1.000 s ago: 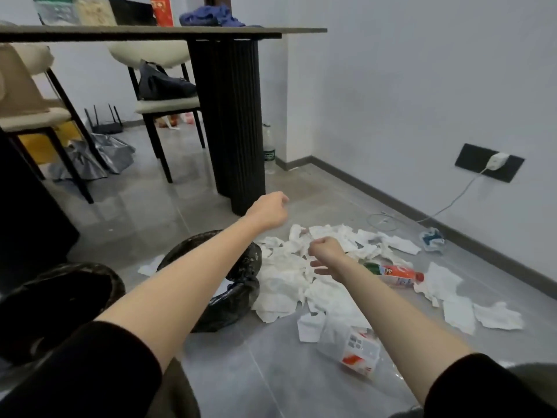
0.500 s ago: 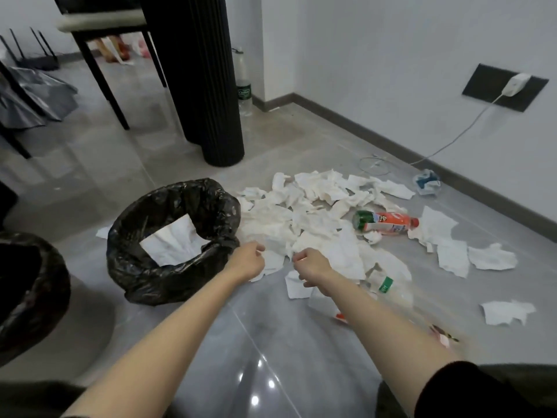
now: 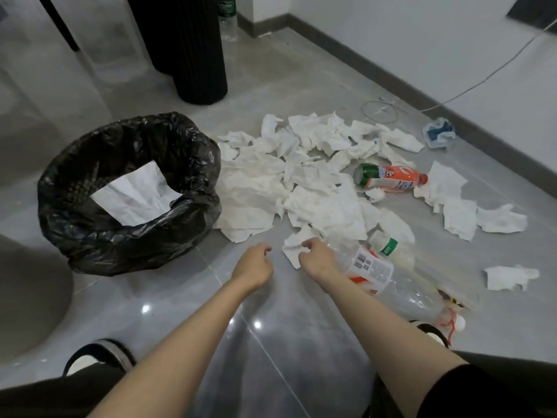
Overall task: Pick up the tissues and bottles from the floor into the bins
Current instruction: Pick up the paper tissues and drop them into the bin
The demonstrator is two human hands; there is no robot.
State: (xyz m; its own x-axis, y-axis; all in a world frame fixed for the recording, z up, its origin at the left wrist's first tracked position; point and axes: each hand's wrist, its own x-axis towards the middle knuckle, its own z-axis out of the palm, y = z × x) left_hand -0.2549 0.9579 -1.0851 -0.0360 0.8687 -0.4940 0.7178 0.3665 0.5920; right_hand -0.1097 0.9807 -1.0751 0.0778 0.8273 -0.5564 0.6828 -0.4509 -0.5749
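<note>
A heap of crumpled white tissues (image 3: pixel 301 182) covers the grey floor, with loose ones to the right (image 3: pixel 458 218). The bin lined with a black bag (image 3: pixel 120 248) stands left of the heap, one tissue (image 3: pixel 135 197) inside it. An orange bottle with a green cap (image 3: pixel 388 176) lies at the heap's right edge. A clear bottle with a red-and-white label (image 3: pixel 373 267) lies beside my right wrist. My right hand (image 3: pixel 316 256) hovers with loosely curled fingers at a small tissue (image 3: pixel 292 247); no grip shows. My left hand (image 3: pixel 254 265) hangs beside it, loosely curled and holding nothing.
A black ribbed table pedestal (image 3: pixel 196 55) rises behind the bin, with a standing water bottle (image 3: pixel 226 16) beside it. A white cable (image 3: pixel 452 98) and a blue-and-white wrapper (image 3: pixel 438 132) lie by the wall. My shoes (image 3: pixel 90 354) are at the bottom.
The view has tipped down and come closer to the floor. Both hands have dropped from chest height to just above the floor, at the near edge of the tissue heap.
</note>
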